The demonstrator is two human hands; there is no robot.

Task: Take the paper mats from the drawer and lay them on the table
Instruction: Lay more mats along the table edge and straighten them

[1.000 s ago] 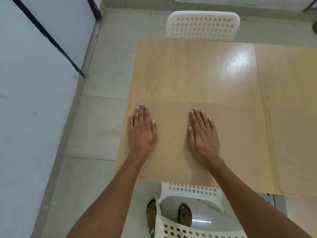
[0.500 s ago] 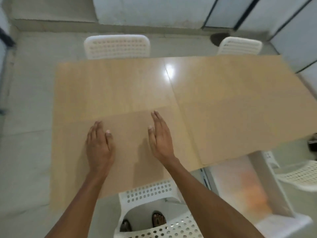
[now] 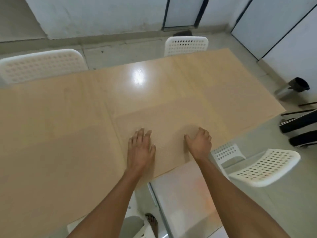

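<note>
Table: one, long, light wood, with a bright glare patch near its middle. Paper mats: two, both laid flat on the tabletop. Left mat lies at the near left; right mat lies beside it, near the table's near right edge. Motion blur softens their edges, so whether the two mats touch cannot be told.

Hands: two, bare. Left hand rests palm down on the right mat, fingers spread flat, gripping nothing. Right hand rests on the same mat with its fingers curled under; whether they pinch the paper cannot be told.

Drawer: one, white, pulled open under the near table edge between the forearms; its contents are blurred, probably pale sheets.

Chairs: three clear white perforated ones, namely far left chair, far right chair and near right chair. Bin: one, metallic, lying on the floor at right.
</note>
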